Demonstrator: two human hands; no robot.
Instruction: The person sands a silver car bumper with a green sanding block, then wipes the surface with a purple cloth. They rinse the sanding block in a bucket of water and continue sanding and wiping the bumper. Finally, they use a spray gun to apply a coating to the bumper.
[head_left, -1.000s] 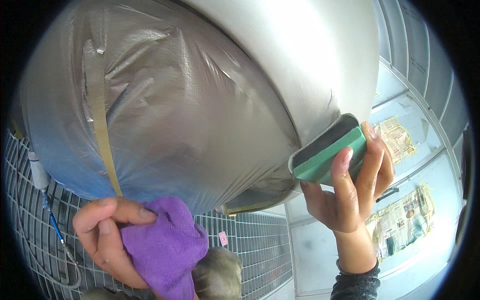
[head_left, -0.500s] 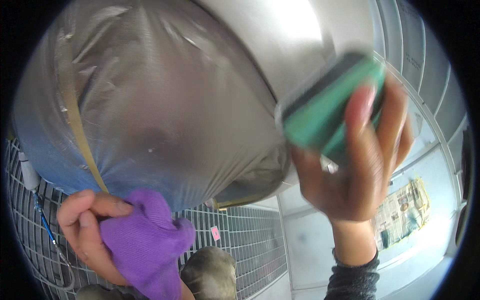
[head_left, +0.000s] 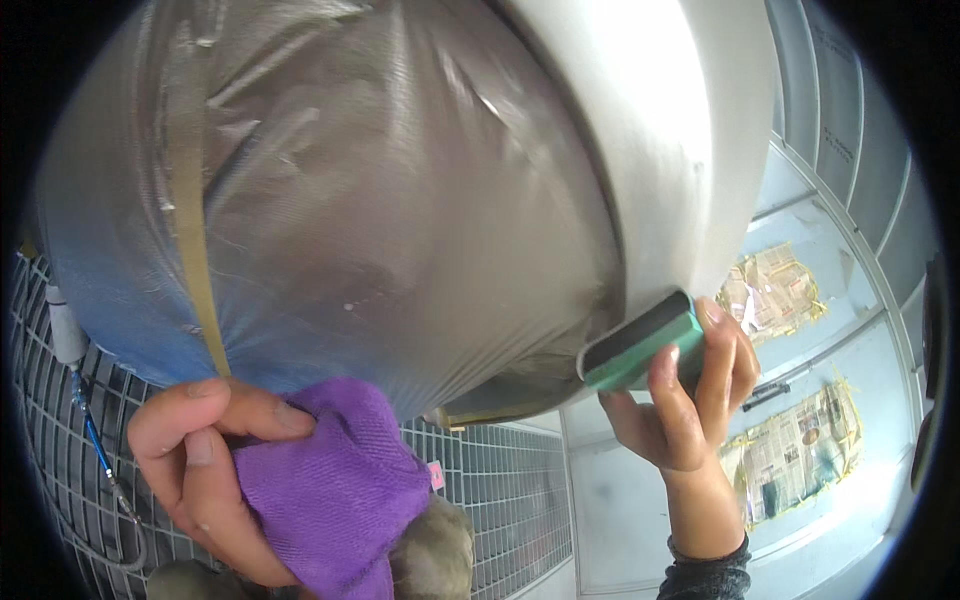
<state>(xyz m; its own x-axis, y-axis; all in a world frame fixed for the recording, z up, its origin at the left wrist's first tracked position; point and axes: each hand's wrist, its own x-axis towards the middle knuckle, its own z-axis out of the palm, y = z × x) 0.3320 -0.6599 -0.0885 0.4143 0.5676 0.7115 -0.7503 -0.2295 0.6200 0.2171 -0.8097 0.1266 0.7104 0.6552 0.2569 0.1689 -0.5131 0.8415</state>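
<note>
In the head view, the right hand (head_left: 690, 400) is reaching toward four o'clock, its thumb and fingers closing around the sides and back of a green-and-black hand sanding block (head_left: 640, 345). The block is sitting aslant there, its pale-edged face turning toward ten o'clock and apparently touching the lower end of a silvery-white curved body panel (head_left: 690, 130), which is sweeping down from one o'clock. The fingers seem to be staying behind that face so that it can be lying flat on the curve. At eight o'clock the left hand (head_left: 210, 480) is gripping a purple cloth (head_left: 340, 490) with curled fingers; its loose bulk is hanging toward seven o'clock, probably being kept apart from the panel so the surface is staying uncovered. Wrinkled masking film (head_left: 430, 230) is covering the big rounded form from the centre out to ten o'clock, presumably shielding what is lying beneath, and a tan tape strip (head_left: 190, 220) is running down it. Farther out at four o'clock, a newspaper sheet (head_left: 800, 440) is clinging to the pale wall, yellowish tape edging it and apparently holding it there.
</note>
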